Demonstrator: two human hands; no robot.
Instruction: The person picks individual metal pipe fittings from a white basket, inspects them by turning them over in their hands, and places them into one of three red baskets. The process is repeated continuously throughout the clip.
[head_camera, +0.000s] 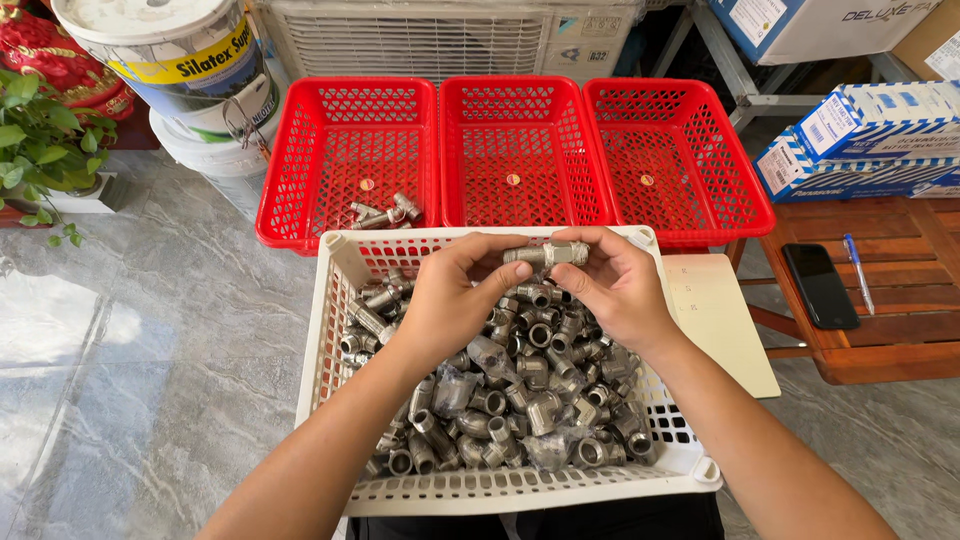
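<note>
Both my hands hold one grey metal pipe fitting above a white plastic basket. My left hand pinches its left end, my right hand grips its right end. The basket below is piled with several similar metal fittings, some in clear plastic bags. Three red plastic baskets stand in a row behind it: the left one has a few fittings in its near corner, while the middle one and the right one show only their mesh floors.
A wooden table at the right carries a black phone, a blue pen and blue-white boxes. A white board lies beside the basket. White paint buckets and a green plant stand at the left on grey marble floor.
</note>
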